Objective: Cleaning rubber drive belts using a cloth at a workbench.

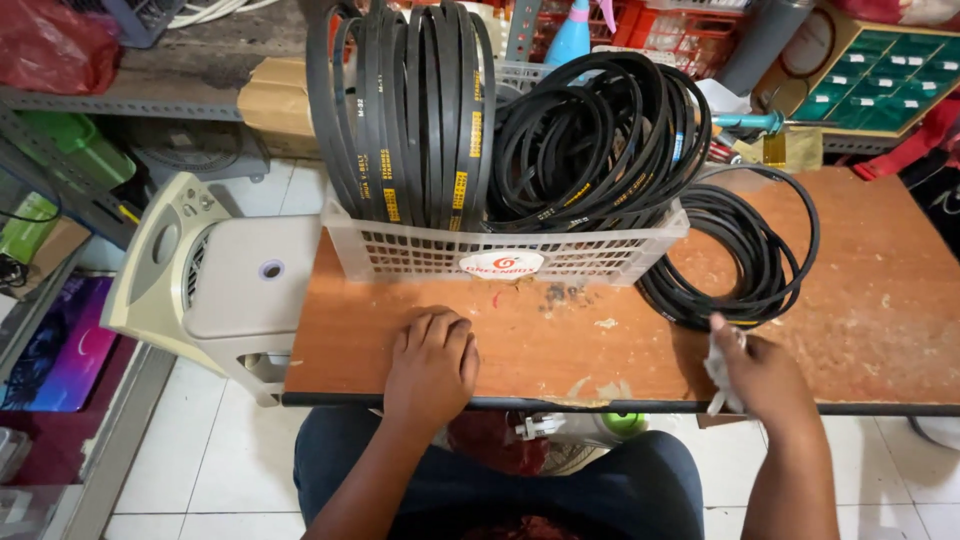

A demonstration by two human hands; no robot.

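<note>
My left hand rests palm down on the worn wooden table, fingers loosely curled, holding nothing. At the table's near edge my right hand grips a crumpled white cloth, close to a loose coil of black rubber belts lying flat on the table. Behind my hands stands a white plastic basket packed with upright black belts: tall ones with yellow labels on the left, coiled ones on the right.
A beige plastic appliance housing stands off the table's left edge. Metal shelving with red and green bags is at the far left. A green compartment box and red crates sit behind. White floor tiles lie below.
</note>
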